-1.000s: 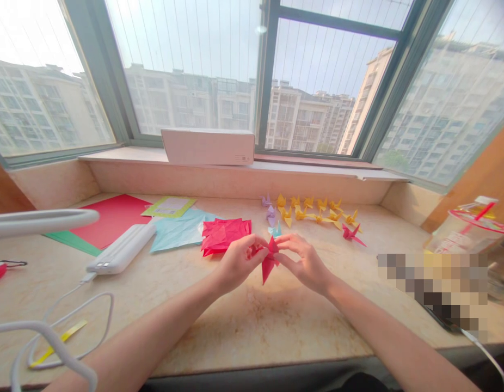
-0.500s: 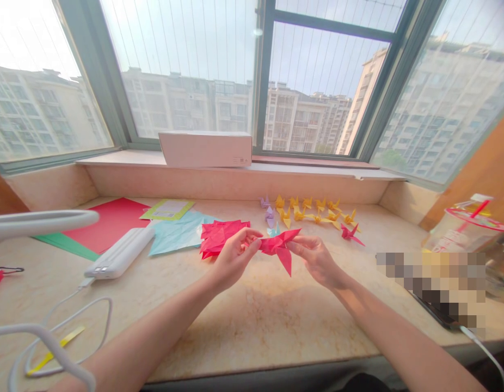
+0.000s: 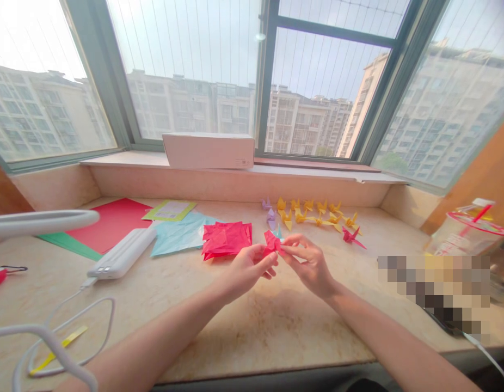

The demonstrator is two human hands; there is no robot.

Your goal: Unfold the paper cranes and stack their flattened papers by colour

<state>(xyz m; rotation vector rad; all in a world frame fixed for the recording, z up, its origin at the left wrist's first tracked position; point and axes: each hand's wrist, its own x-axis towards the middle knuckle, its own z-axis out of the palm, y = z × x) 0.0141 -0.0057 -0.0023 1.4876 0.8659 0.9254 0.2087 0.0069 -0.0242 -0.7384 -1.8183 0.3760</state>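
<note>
A red paper crane [image 3: 271,241] is held up above the stone counter, partly covered by fingers. My left hand [image 3: 252,264] grips it from the left, fingers closed on its lower part. From the right, my right hand [image 3: 307,261] pinches its edge between thumb and fingers. Just left of my hands lies a stack of folded red papers [image 3: 227,239]. Beyond them stand several yellow paper cranes [image 3: 301,216], two purple cranes [image 3: 270,218], and a finished red crane [image 3: 350,236]. A light blue crane [image 3: 280,231] is mostly hidden behind the held one.
Light blue paper [image 3: 178,237], red sheets [image 3: 113,223] and a white power bank [image 3: 123,253] with a looped cable lie left. At right are a plastic cup [image 3: 460,234] with a straw and a phone [image 3: 443,321], partly blurred. A white box [image 3: 209,152] sits on the sill.
The red crane has turned in my hands; its spread wings and point no longer show. My hands have come closer together, the right one moving its grip.
</note>
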